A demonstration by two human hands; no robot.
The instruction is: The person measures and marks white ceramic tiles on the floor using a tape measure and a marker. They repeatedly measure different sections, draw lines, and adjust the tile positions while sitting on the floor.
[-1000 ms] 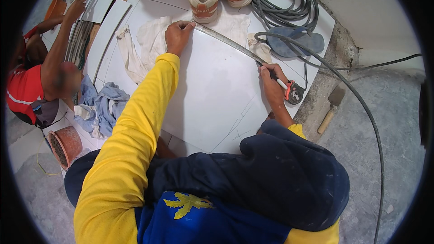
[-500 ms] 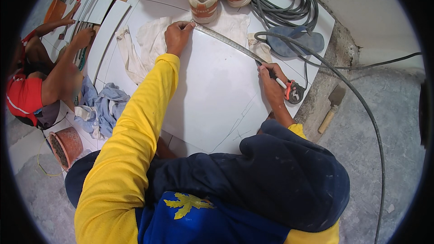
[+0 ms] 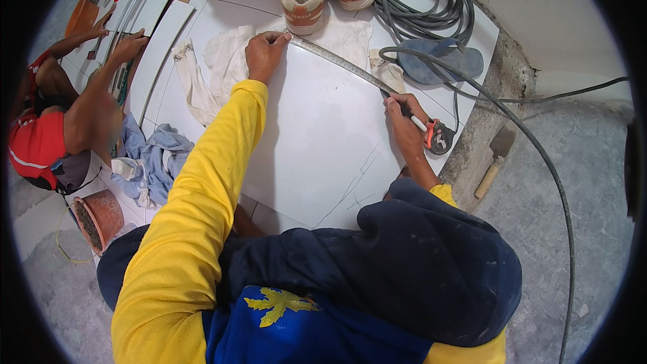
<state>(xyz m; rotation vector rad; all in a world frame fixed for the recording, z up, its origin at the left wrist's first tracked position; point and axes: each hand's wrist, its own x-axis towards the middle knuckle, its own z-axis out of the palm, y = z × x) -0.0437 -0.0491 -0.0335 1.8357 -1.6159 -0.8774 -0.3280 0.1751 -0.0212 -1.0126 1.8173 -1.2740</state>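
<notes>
A large white tile (image 3: 317, 135) lies before me, with pencil-like lines drawn on its lower right part. A silvery measuring tape blade (image 3: 340, 62) runs along its far edge. At the far left corner, my left hand (image 3: 265, 56) is closed, pinching the blade's end. My right hand (image 3: 406, 128) is closed around a marker pen (image 3: 418, 123) with a white end, its dark tip at the blade's right part. Just right of that hand is the black and orange tape measure case (image 3: 439, 137); the palm hides how it is supported.
Shoes (image 3: 303, 7) and white cloth (image 3: 229, 54) lie beyond the tile. A coiled black cable (image 3: 431, 10), a blue-grey sandal (image 3: 441, 62) and a trowel (image 3: 495, 162) are to the right. A co-worker in red (image 3: 40, 141), a bucket (image 3: 100, 219) and bluish cloth (image 3: 158, 162) are left.
The co-worker's nearer hand at the left has shifted slightly up and to the right. My own hands, the tape and the pen hold practically the same position.
</notes>
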